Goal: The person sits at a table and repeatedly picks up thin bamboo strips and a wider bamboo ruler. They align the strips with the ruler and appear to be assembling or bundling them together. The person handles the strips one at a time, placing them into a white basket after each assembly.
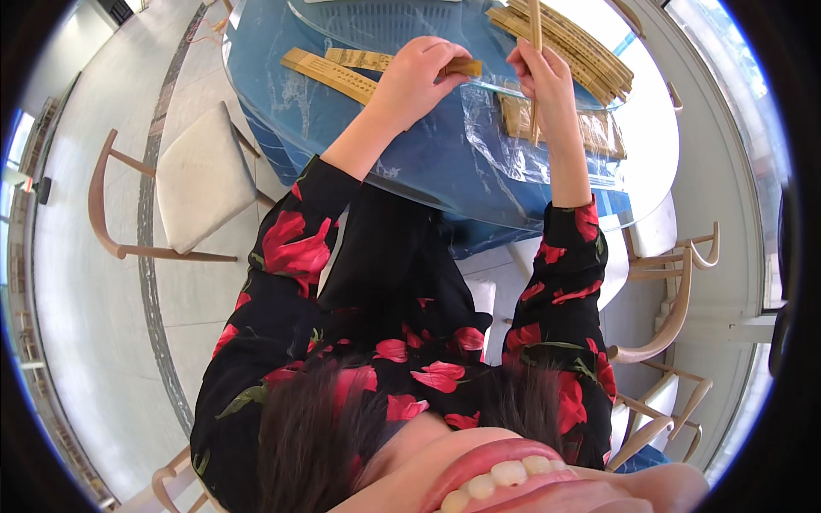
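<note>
Over the near part of the table, my left hand (415,79) is closed round a small yellowish-brown block-like piece (466,67); its far end shows past my fingers, and the rest is hidden. To the right, my right hand (547,81) pinches a long thin wooden strip (535,26) that stands nearly upright in the view. Left of my left hand lie a flat wooden slip (329,75) with dark markings and a second marked slip (359,58) beyond it. Beyond my right hand rests a stack of long, narrow bamboo strips (575,47).
A clear plastic sheet (492,128) and wrapped tan pieces (603,132) lie on the blue-covered round table (291,111) near my right wrist. A glass turntable edge curves across it. Chairs stand left (205,179) and right (671,321).
</note>
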{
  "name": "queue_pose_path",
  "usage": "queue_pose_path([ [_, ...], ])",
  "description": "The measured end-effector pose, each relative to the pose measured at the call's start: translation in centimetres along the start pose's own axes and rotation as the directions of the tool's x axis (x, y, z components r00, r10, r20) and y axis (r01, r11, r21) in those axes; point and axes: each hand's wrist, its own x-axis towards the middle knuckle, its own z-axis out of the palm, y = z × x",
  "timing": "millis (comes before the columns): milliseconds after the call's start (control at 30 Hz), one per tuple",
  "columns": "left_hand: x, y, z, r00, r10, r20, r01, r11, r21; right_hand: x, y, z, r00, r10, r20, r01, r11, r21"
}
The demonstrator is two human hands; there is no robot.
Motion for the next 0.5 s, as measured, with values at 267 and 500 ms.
queue_pose_path([
  [267, 0.3, -0.6, 0.7, 0.998, -0.022, -0.055, 0.019, 0.999, -0.05, 0.7, -0.2, -3.4, 0.952, -0.258, -0.164, 0.305, 0.837, 0.455],
  [500, 0.9, -0.3, 0.3, 0.993, 0.0, -0.121, -0.012, 0.995, -0.096, 0.2, -0.8, -2.9, 0.927, -0.319, -0.196, 0.363, 0.895, 0.259],
])
